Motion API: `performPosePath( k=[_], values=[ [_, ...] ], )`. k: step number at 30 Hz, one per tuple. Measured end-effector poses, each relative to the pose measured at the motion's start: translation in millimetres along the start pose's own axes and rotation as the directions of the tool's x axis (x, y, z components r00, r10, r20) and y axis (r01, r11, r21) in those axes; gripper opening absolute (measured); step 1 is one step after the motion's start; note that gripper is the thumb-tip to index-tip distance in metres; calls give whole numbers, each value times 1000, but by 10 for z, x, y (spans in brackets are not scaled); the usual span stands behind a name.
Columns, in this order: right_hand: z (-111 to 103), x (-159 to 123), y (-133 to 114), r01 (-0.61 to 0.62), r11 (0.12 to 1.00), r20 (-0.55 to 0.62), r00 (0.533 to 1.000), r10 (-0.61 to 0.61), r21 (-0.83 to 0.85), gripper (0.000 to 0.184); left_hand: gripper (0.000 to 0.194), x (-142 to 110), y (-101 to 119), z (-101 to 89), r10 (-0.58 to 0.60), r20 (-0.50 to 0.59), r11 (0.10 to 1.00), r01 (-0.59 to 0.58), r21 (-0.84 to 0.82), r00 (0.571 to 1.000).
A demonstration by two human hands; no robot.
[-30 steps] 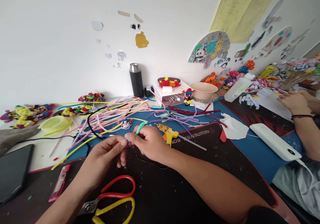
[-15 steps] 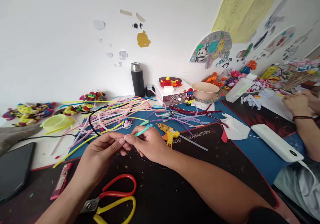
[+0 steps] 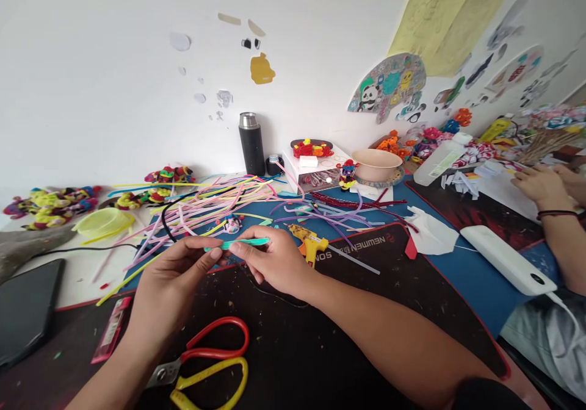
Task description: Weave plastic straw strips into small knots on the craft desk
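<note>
A short teal pipe cleaner piece (image 3: 249, 241), seemingly folded double, is pinched between both hands above the dark mat. My left hand (image 3: 183, 269) grips its left end between thumb and fingertips. My right hand (image 3: 274, 260) holds it further along, thumb on top, with the other end lying across the fingers. Just beyond my right hand lies a yellow hot glue gun (image 3: 314, 245) with a clear glue stick in its back. A small figure with a white face (image 3: 232, 223) sits beyond my fingers. Scissors (image 3: 215, 355) with one red and one yellow handle lie below my hands.
Many pink and yellow pipe cleaners (image 3: 201, 205) spread behind my hands, purple ones (image 3: 329, 215) to their right. A black flask (image 3: 251, 144) stands by the wall. At left lies a black tablet-like device (image 3: 30, 312); at right, a white power bank (image 3: 508, 260) and another person's hand (image 3: 538, 187).
The teal piece has turned from slanting upward to nearly level, and more of it shows between my fingertips. Both hands remain in about the same place.
</note>
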State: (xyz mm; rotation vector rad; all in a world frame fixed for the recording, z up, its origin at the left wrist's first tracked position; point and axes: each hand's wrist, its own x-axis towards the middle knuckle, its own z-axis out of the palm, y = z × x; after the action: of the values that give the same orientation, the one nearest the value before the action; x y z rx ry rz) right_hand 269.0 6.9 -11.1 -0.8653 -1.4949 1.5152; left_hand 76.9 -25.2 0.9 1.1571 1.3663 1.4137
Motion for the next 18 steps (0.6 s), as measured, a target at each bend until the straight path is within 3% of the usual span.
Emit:
performPosePath(
  k=[2,5,9,13,18],
  values=[
    [0,-5,11,20,1000,-8,1000,-20,-22,35,43,4,32,34,-92,48,980,99,-173,995],
    [9,-21,13,28,996,-26,999,-30,-80,31,53,19,19,71,-245,125,882,274,-383,962],
    [31,-47,-10,62,978,-51,996,-74,-201,25,54,35,-71,72,-380,181,762,418,-494,907],
    [42,-54,-14,104,968,-38,993,-115,-229,20,48,42,-104,44,-389,211,753,441,-489,897],
    [41,-33,14,-23,998,34,999,25,-58,35,50,78,-70,10,-307,125,823,329,-464,943]
  ],
)
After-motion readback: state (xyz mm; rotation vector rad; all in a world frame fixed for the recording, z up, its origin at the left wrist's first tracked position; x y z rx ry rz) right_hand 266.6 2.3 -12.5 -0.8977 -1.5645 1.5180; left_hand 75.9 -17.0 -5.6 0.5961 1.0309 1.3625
